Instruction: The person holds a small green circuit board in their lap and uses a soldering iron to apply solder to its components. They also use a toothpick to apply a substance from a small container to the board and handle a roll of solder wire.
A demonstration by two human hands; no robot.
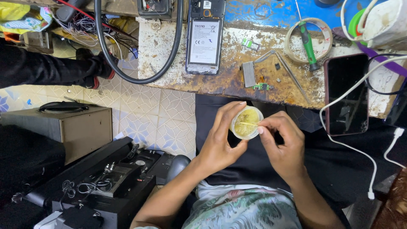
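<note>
My left hand (220, 142) grips a small round tub of yellowish paste (246, 123) over my lap. My right hand (283, 142) pinches a thin pale stick (249, 124) whose tip lies in the paste. Above the hands, on the worn workbench (237, 80), lie an opened phone with its back cover off (204, 38), metal tweezers (288, 70), a small metal shield (249, 74) and a tiny green circuit part (261, 86).
A green-handled screwdriver (308, 42) lies inside a tape ring (308, 39). A dark phone (347, 94) sits at the bench's right edge under a white cable (352, 148). A black hose (127, 72) loops at left. Boxes and black equipment (106, 182) stand on the tiled floor.
</note>
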